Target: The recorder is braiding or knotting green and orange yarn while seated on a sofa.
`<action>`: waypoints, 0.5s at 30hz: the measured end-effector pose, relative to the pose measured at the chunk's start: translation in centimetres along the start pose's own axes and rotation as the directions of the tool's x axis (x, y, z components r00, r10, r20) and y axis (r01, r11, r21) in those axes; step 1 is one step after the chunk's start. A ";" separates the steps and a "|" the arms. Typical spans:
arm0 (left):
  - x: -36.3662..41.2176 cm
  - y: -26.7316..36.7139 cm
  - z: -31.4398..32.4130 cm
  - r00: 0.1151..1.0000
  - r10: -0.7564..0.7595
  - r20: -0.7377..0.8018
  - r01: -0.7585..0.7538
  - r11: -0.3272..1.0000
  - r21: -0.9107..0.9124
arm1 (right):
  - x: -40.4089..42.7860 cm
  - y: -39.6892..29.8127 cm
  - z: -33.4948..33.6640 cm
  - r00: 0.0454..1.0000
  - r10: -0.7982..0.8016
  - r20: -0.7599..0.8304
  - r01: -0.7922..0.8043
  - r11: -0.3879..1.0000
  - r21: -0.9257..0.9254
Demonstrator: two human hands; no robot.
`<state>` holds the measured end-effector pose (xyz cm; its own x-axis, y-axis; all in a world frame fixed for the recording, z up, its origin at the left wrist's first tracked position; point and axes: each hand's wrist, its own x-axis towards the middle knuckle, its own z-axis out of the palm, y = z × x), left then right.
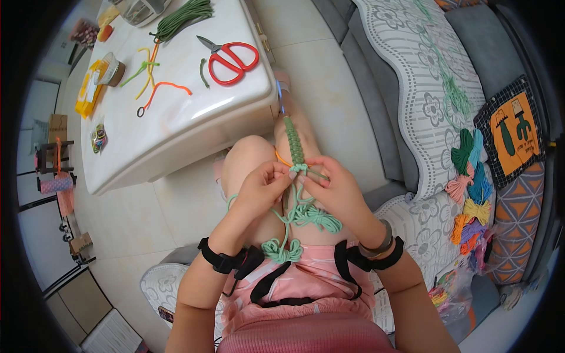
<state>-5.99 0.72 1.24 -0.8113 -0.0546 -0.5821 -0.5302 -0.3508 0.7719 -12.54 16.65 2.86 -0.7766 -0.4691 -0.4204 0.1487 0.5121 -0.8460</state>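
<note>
A knotted green cord strip runs away from me over my legs. At its near end sits a mint-green cord knot. My left hand pinches the mint cord just left of this knot. On the other side, my right hand has thumb and fingers closed around cord, with a darker green cord end passing between them. An orange cord loops out beside the strip. Two mint cord bundles, one on my thigh and one on my lap, trail from the work.
The white table ahead left bears red-handled scissors, a dark green cord hank, an orange cord with a ring and a plastic cup. Coloured cord hanks lie on the grey sofa at right.
</note>
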 end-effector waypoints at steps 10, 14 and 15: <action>0.0 0.4 0.7 0.987 0.139 -0.080 -0.126 0.980 0.156 | 1.9 0.1 -0.8 0.980 0.007 0.199 -0.062 0.960 0.274; -0.3 0.9 0.5 0.986 0.138 -0.090 -0.114 0.966 0.232 | 1.6 0.2 -0.7 0.974 -0.006 0.225 -0.060 0.956 0.286; -0.4 1.0 0.4 0.988 0.129 -0.083 -0.105 0.963 0.250 | 1.5 -0.1 -0.7 0.976 -0.027 0.218 -0.038 0.957 0.288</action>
<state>-6.29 0.77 2.39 -0.8498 -0.1766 -0.4967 -0.4868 -0.0985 0.8679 -14.15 16.42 2.60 -0.6286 -0.6280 -0.4589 0.3480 0.3005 -0.8880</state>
